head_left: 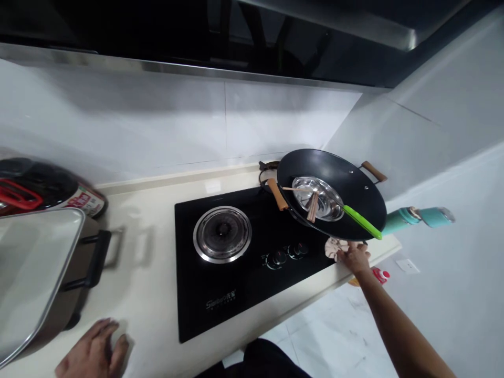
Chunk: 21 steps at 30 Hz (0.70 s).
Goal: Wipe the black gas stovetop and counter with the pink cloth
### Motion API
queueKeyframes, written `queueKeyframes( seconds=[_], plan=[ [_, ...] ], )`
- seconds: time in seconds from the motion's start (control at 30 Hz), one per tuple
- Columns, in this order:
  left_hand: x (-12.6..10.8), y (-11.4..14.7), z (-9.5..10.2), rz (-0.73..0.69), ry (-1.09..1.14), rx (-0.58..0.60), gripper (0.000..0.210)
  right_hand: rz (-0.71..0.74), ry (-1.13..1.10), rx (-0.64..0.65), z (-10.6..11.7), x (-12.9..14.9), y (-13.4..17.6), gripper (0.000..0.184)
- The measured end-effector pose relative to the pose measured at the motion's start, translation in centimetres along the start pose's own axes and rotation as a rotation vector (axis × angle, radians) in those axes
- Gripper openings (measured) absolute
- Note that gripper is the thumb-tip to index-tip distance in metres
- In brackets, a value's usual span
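At the right front corner of the black gas cooktop, my right hand presses a pale pink cloth against the surface, its fingers partly hidden under the wok rim. Above it the large black wok with wooden handles sits over the right side. Inside lie a steel bowl, chopsticks and a utensil with a green handle. My left hand lies on the counter at the lower left, fingers loosely apart and holding nothing.
A bare round burner and two knobs are on the cooktop. An electric pan with a black handle and a dark bottle stand left. Teal bottles are at right. A range hood hangs overhead.
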<state>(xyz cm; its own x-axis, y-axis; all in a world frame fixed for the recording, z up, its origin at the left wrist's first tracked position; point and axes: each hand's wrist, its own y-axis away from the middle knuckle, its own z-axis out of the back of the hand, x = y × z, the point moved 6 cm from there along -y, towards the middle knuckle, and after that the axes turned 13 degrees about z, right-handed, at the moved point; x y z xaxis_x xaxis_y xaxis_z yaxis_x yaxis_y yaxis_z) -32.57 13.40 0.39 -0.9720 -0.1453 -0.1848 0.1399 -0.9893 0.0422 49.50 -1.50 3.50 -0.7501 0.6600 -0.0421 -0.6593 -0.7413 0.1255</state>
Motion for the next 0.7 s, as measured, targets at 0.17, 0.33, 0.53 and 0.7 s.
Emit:
queueKeyframes(
  seconds=[0.17, 0.33, 0.53, 0.7],
  plan=[
    [-1.9, 0.6, 1.8, 0.018, 0.098, 0.014, 0.045, 0.020, -0.126, 0.001, -1.6, 5.2, 6.3, 0.069],
    [-2.0, 0.9, 1.5, -0.011, 0.074, 0.029, 0.051, -0.010, -0.164, -0.021, -1.9, 12.4, 12.6, 0.067],
    [-1.9, 1.2, 0.8, -0.082, 0.036, -0.004, 0.046, 0.027, -0.173, -0.040, -1.7, 19.8, 18.8, 0.068],
    [-2.4, 1.4, 1.1, -0.137, 0.038, -0.039, 0.050, 0.165, -0.225, -0.033, -2.4, 26.9, 23.5, 0.070]
  ],
)
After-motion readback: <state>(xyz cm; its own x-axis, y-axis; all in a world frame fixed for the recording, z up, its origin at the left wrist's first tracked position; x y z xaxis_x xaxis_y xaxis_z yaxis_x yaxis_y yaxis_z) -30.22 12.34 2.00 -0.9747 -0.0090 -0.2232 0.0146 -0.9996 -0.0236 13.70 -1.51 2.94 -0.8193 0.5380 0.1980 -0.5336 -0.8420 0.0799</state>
